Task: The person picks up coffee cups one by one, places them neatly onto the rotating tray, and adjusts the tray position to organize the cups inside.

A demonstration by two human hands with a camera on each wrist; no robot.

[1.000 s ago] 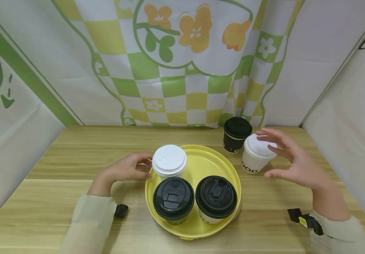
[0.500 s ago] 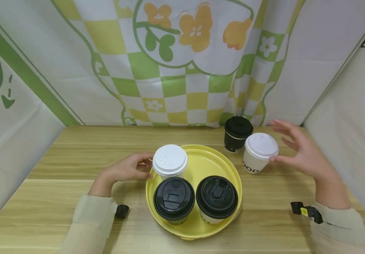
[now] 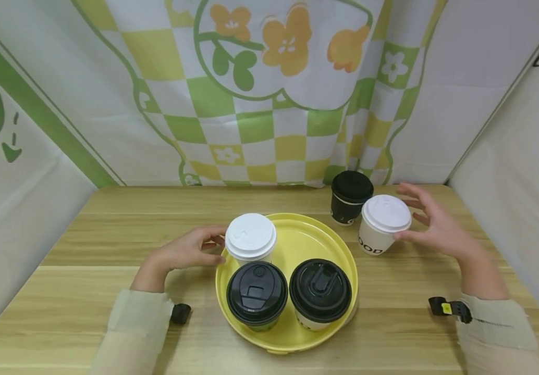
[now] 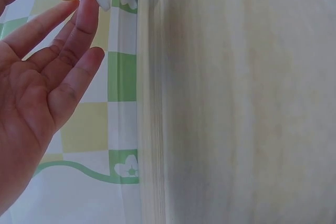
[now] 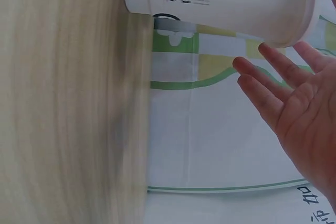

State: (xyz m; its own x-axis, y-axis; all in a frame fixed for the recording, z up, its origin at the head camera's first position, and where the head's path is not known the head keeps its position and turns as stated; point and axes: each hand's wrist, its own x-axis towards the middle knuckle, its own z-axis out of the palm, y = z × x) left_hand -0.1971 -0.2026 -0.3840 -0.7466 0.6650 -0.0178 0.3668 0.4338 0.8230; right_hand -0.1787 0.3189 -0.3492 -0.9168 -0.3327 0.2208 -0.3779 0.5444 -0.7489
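Green-and-yellow checked cloth with orange flowers hangs behind our pale wooden table (image 3: 110,239), where a round yellow plastic tray (image 3: 297,237) sits near the middle. On the tray stand a white-lidded paper cup (image 3: 250,237) at its far left and two black-lidded paper cups (image 3: 257,294) (image 3: 319,292) side by side along its near edge. Our left hand (image 3: 186,252) rests on the table just left of the tray, fingers loosely curled toward the rim and the white-lidded cup, gripping nothing. To the right of the tray, off it, a second white paper cup with a white lid (image 3: 381,225) stands upright, touching or just beside a black paper cup with a black lid (image 3: 349,198) farther back. Our right hand (image 3: 436,226) is spread wide just right of that white cup, thumb tip at its lid rim, fingers arched behind it, not closed round it. So the cup lies directly left of our right palm, its long axis vertical, and the right hand is by far the nearer one.
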